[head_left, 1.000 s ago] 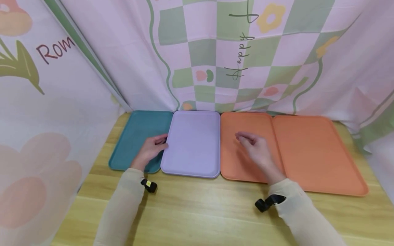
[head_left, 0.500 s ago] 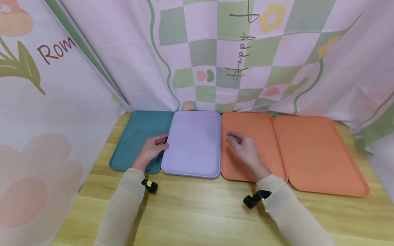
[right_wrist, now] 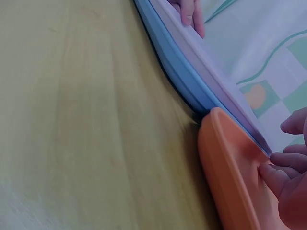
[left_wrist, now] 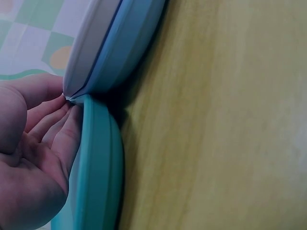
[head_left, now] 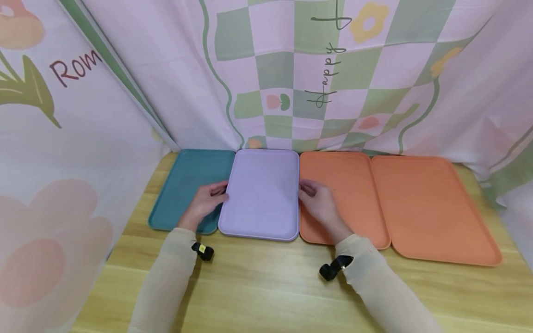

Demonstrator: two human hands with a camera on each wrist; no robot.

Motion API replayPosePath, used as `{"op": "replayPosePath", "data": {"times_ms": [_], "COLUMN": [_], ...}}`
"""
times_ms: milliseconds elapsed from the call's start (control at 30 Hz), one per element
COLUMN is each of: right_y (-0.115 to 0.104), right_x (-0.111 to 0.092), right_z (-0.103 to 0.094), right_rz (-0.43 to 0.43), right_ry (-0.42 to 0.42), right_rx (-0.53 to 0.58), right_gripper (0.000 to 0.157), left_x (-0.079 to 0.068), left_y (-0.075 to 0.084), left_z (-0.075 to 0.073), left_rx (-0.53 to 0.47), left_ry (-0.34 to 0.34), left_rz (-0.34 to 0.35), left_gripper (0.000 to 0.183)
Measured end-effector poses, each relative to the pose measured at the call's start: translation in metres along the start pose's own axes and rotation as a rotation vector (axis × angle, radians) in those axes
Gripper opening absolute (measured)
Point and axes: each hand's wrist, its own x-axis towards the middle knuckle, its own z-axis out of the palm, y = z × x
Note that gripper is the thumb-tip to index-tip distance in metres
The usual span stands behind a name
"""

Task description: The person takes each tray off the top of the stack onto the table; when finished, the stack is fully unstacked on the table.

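A lilac tray (head_left: 262,194) lies on top of a blue tray (left_wrist: 132,45), whose side shows below it in both wrist views. My left hand (head_left: 205,200) pinches the lilac tray's left edge, thumb at the rim and fingers tucked beneath it. Under that hand is a teal tray (head_left: 183,189). At the opposite edge, my right hand (head_left: 319,201) has its fingertips right at the lilac rim, over an orange tray (head_left: 345,185). Its thumb (right_wrist: 293,122) stands raised, apart from the fingers, in the right wrist view.
Another orange tray (head_left: 433,208) lies at the far right, edge to edge with the first. All the trays stand in a row on a wooden table (head_left: 266,286), against a patterned curtain (head_left: 275,69) at the back. A flowered cloth (head_left: 75,152) hangs on the left.
My right hand has moved left across the orange tray to the lilac tray's right edge. The left hand has stayed at the left edge, and the trays look unmoved.
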Motion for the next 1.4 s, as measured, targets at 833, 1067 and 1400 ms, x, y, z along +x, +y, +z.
{"op": "replayPosePath", "data": {"times_ms": [833, 1067, 1400], "right_y": [-0.014, -0.013, -0.011], "right_x": [-0.003, -0.004, -0.004], "right_z": [0.028, 0.025, 0.017], "right_rz": [0.133, 0.172, 0.112], "right_ry": [0.078, 0.106, 0.125], "right_rx": [-0.022, 0.056, 0.134], "right_gripper": [0.060, 0.060, 0.061], "left_x": [-0.003, -0.003, -0.003], "left_y": [-0.002, 0.001, 0.003], "left_z": [-0.004, -0.001, 0.000], "left_rx": [-0.005, 0.009, 0.010], "left_ry": [0.002, -0.011, -0.026], "left_rz": [-0.021, -0.007, 0.017], "left_gripper": [0.055, 0.054, 0.054]}}
